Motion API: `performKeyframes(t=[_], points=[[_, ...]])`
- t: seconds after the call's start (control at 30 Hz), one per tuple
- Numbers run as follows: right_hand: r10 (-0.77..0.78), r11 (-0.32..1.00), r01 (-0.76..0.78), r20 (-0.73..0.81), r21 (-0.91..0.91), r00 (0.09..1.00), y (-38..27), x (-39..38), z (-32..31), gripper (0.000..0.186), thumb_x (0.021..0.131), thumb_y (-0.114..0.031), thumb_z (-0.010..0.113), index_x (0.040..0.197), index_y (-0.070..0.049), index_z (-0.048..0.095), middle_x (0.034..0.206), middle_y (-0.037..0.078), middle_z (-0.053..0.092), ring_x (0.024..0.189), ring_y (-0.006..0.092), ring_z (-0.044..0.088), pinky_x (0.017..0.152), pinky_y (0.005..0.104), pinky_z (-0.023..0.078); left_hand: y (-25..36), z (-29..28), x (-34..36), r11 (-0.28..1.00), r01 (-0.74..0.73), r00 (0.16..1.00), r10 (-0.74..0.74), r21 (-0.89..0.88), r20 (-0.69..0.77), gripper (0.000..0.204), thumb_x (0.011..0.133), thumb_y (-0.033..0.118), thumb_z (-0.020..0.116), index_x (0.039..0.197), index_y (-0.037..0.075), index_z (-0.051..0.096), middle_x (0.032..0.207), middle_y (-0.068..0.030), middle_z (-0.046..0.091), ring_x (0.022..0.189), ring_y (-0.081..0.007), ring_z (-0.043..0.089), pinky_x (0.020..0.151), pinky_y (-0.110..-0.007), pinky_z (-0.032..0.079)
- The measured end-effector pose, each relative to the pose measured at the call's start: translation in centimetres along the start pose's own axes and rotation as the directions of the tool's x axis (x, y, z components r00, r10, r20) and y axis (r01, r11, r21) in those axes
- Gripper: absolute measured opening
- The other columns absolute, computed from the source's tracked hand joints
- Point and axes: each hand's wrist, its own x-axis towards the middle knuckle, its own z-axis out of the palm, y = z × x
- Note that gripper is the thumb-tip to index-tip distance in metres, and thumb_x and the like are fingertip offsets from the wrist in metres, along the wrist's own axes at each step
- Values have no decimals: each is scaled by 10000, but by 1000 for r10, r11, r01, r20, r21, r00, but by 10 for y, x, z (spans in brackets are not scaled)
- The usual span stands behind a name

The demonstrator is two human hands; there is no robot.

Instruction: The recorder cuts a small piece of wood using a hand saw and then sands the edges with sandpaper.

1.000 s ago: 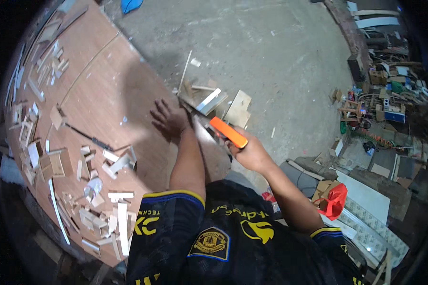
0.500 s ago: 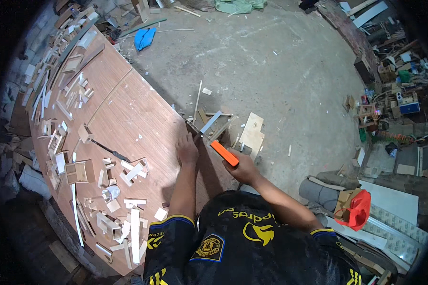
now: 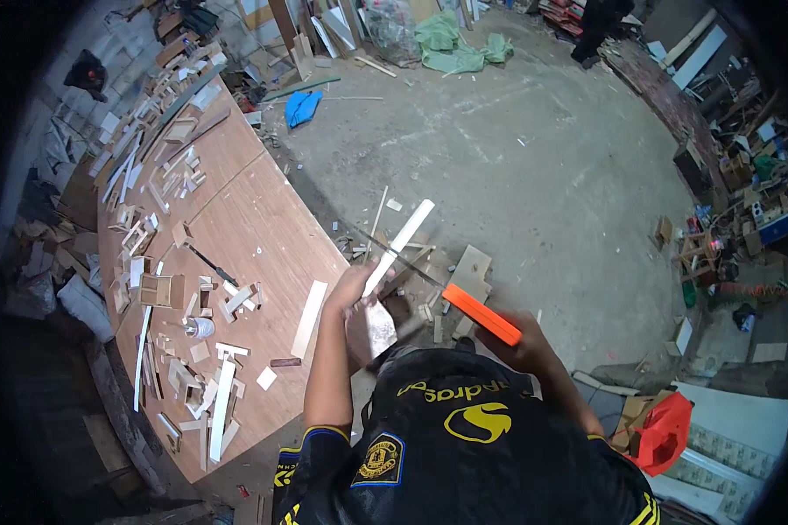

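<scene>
Left hand [image 3: 350,287] is pinching strip's [image 3: 409,234] lower end mid-frame, right hand [image 3: 524,343] is gripping saw handle [image 3: 481,313]; strip's looking light, stiff, best held low.

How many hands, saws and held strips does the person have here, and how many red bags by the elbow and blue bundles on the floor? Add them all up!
Hands: 2, the left hand and the right hand
Orange-handled saw: 1
Held pale strip: 1
Red bag: 1
Blue bundle: 1
Total: 6
</scene>
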Motion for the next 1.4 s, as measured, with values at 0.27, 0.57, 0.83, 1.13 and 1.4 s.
performKeyframes(t=[0.27,0.57,0.83,1.13,1.4], points=[[-211,977,209,-52,-49,976,28,-71,-91,149,748,-73,723,868,-21,650,649,88,579,529,201,545,524,313,436,20,124,-47,944,-124,991,133,-305,9,303,990,364,458,945,69,505,622,27,416,422,-43,309,343,-199,261],[-406,914,405,-44,-36,913,51,-92,-134,129,728,-98,690,685,-28,590,533,98,477,442,253,475,441,320,374,52,195,-93,900,-400,870,432,172,-237,252,996,296,462,911,67,528,629,53,414,518,-35,362,457,-204,284],[-540,841,538,-123,-58,832,50,-82,-126,157,648,-51,644,614,-18,494,519,101,438,429,296,454,426,364,336,59,212,-118,593,-477,470,796,649,-381,266,943,252,561,894,-6,603,618,-27,545,553,-101,476,503,-270,360],[-621,781,622,-46,53,783,43,-67,-125,139,661,-48,650,622,-28,518,521,91,458,423,285,457,423,356,329,57,225,-150,370,-16,179,915,929,-362,203,864,208,668,910,18,615,581,-109,533,496,-245,522,469,-337,391],[-625,777,613,61,142,778,65,-79,-128,103,680,-73,712,701,-27,622,617,90,595,516,261,575,542,319,464,42,222,-142,381,164,61,917,910,-395,211,844,244,687,868,51,607,634,-134,578,554,-302,566,511,-377,430]])
